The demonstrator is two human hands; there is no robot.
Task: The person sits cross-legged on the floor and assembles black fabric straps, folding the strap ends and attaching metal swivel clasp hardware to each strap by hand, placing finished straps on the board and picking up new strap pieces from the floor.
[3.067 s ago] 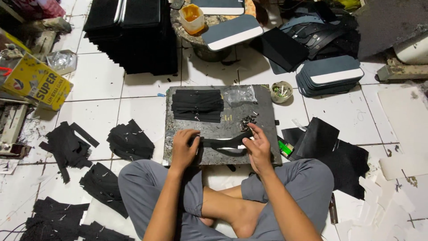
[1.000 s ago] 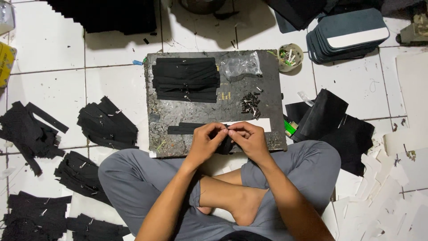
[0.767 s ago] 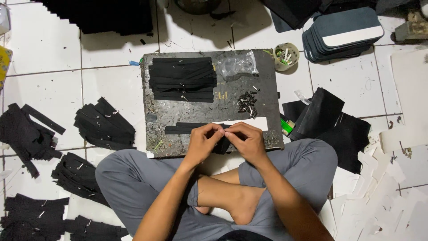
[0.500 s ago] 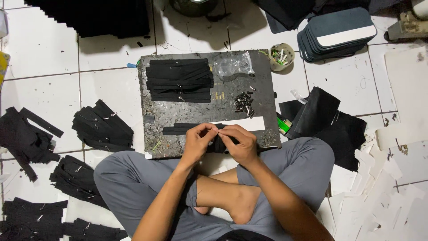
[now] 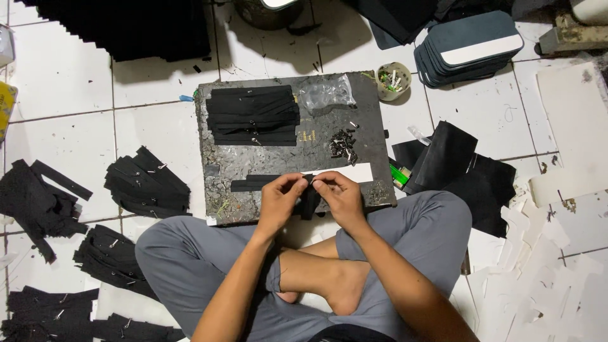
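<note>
I sit cross-legged on a tiled floor behind a dark grey work board (image 5: 253, 166). My left hand (image 5: 280, 201) and my right hand (image 5: 342, 197) meet at the board's near edge, both pinching one black strip (image 5: 309, 201) that hangs down between them. More black strips (image 5: 256, 182) lie flat on the board just left of my hands. A stack of black strips (image 5: 253, 115) rests at the board's far left. A small heap of metal sliders (image 5: 342, 145) lies right of centre, beside a white strip (image 5: 345, 171). A clear plastic bag (image 5: 326, 92) sits at the far edge.
Piles of finished black strips (image 5: 145, 183) lie on the floor to my left. A small cup of bits (image 5: 392, 80) and stacked dark blue panels (image 5: 468, 47) stand at the back right. Black sheets (image 5: 462, 174) and white paper scraps (image 5: 538, 266) lie on the right.
Three seconds ago my hands pressed on the board; since then they came together on one strip and lifted it at the near edge. The view has drifted slightly.
</note>
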